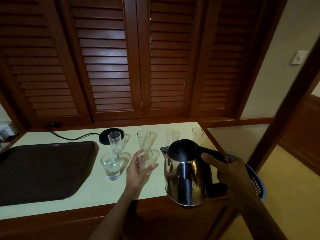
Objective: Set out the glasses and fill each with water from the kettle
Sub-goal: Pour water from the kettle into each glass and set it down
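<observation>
**Spout faces the held glass: kettle to the right, glass to the left**

At far left a dark tray (43, 170) lies flat on the pale counter (103, 191). Just right of it stands a filled glass (110, 166), and behind that the kettle's power base (105, 137). Four tall glasses (144, 139) stand upright in a row along the back, well apart from one another.

Your left hand (136, 172) wraps its fingers around a short glass (145, 159), which stands upright near the counter's middle; its water level cannot be told.

Just beside it to the right stands the kettle (185, 174), long axis vertical. Its spout (163, 149) points left toward the held glass. Whether its foot rests at the counter's front edge or hangs just above it cannot be told.

Your right hand (230, 172) is clenched around the black handle (214, 154), on the side away from the spout. A blue basket (256, 181) shows behind that wrist.

The pour likely turns on this: tip the kettle leftward, spout over the rim.
</observation>
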Available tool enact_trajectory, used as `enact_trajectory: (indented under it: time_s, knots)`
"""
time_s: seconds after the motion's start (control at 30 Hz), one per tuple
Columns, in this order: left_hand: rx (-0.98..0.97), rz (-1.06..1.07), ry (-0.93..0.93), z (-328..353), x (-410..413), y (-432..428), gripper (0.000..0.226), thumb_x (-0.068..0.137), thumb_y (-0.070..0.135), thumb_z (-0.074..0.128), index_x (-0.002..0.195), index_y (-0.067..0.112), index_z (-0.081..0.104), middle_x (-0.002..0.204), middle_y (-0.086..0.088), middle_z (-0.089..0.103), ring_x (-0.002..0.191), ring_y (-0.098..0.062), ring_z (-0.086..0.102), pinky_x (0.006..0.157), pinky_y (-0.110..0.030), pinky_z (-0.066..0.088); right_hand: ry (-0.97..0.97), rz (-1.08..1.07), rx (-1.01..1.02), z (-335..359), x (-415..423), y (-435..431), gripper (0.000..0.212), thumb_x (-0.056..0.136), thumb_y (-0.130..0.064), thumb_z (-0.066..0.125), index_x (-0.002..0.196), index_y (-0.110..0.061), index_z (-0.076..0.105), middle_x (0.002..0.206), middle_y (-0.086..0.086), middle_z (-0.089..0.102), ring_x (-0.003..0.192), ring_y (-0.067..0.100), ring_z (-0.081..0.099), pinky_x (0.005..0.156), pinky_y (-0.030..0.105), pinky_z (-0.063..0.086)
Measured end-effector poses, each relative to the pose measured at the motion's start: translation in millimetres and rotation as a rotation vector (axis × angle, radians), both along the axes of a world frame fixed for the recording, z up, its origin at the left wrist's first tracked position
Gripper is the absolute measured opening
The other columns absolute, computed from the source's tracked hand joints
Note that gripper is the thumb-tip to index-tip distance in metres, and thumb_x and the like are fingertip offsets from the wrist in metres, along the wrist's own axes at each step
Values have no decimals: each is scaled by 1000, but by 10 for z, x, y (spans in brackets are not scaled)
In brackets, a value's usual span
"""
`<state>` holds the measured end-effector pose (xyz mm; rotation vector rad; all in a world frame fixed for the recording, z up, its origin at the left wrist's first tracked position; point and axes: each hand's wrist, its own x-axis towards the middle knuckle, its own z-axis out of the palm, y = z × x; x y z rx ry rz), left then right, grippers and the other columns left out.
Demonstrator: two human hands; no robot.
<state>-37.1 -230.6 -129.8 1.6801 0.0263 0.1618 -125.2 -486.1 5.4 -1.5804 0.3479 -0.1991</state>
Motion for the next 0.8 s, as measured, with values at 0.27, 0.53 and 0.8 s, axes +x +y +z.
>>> enact_trajectory:
  time_s: [0.27,0.53,0.8]
  knots:
    - [61,-29,-21,-90,-231,267,84,56,50,92,131,36,60,127,3,68,122,-15,64,103,-39,56,-29,6,-64,32,32,66,50,65,-27,91,59,-7,46,35,-7,35,28,5,29,33,19,31]
    - [65,-45,-37,-189,-467,327,71,70,12,92,131,32,62,124,2,70,116,7,64,87,-11,55,-20,92,-110,93,-35,145,51,52,-37,89,57,-7,48,34,-8,36,28,3,31,33,17,30]
    - [58,-29,-67,-162,-556,325,71,71,5,92,131,28,62,119,-1,71,108,4,68,85,-14,55,1,119,-191,170,-126,246,52,70,-20,90,44,-16,45,29,-9,41,24,1,38,46,21,30]
